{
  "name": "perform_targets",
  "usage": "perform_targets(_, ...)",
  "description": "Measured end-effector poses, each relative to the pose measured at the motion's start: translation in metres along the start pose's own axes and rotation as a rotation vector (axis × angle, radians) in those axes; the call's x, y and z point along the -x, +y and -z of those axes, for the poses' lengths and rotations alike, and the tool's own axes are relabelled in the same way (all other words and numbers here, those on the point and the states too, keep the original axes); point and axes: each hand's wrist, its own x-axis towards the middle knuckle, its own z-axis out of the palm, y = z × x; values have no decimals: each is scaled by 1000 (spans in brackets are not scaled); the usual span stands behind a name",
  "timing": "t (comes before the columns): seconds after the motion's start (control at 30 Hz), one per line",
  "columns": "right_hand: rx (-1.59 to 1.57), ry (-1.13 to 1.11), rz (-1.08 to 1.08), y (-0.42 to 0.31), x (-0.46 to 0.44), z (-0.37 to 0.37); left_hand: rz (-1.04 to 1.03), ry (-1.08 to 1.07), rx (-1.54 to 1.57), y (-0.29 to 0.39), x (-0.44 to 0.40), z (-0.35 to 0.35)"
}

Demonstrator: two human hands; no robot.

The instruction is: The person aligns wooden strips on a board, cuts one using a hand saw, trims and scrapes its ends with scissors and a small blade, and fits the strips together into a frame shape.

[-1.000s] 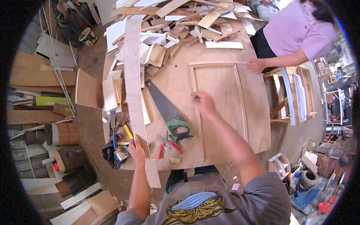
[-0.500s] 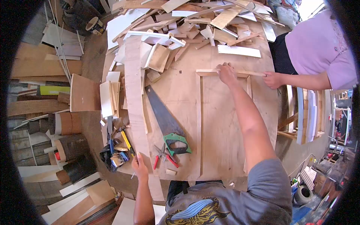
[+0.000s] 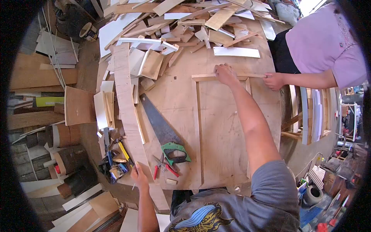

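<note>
My right hand (image 3: 227, 74) grips a narrow wooden strip (image 3: 251, 75) that lies across the far end of a slim wooden frame (image 3: 198, 127) on the table. A co-worker's hand (image 3: 274, 81) holds the strip's right end. At the near left of the table, my left hand (image 3: 140, 177) is closed round a thin, pencil-like thing; its ends peek out above and below the fist. Right of that hand lie red-handled pliers (image 3: 165, 167) and a handsaw (image 3: 160, 123) with a green handle. A small wood block (image 3: 171, 181) sits near the front edge.
Offcuts (image 3: 185, 29) are heaped at the table's far side. A long board (image 3: 125, 89) runs down the left, beside a yellow-handled tool (image 3: 123, 151) and other small items. The co-worker in a pink top (image 3: 320, 42) stands at the right, near leaning frames (image 3: 309, 112).
The view has shifted, so the table's contents appear slightly further left. My left hand has moved a little nearer the table's front edge. My right hand keeps its grip on the strip.
</note>
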Motion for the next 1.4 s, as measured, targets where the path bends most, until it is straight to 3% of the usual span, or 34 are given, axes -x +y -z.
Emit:
perform_targets(0.27, 13, 67, 16, -5, 0, -2, 7, -12, -6, 2, 4, 6)
perform_targets(0.57, 143, 364, 313, -12, 10, -3, 3, -13, 17, -24, 9, 16)
perform_targets(0.67, 211, 244, 314, -28, 19, 16, 13, 11, 49, -26, 11, 16)
perform_targets(0.77, 190, 430, 404, -32, 21, 11, 1, 30, 90, -12, 15, 15)
perform_targets(0.87, 164, 452, 439, -40, 25, 15, 107, -11, 112, -27, 14, 23)
perform_targets(1.07, 146, 474, 466, -56, 42, 37, -53, 69, 39, -13, 3, 26)
perform_targets(1.17, -9, 546, 325, -71, 58, 45, -94, 41, 3, 14, -10, 39)
perform_targets(1.3, -326, 472, 122, -100, 97, 82, -218, 212, -101, 45, -49, 36)
perform_targets(1.4, -550, 443, 12, -102, 112, 87, -118, 124, 72, 94, -96, 34)
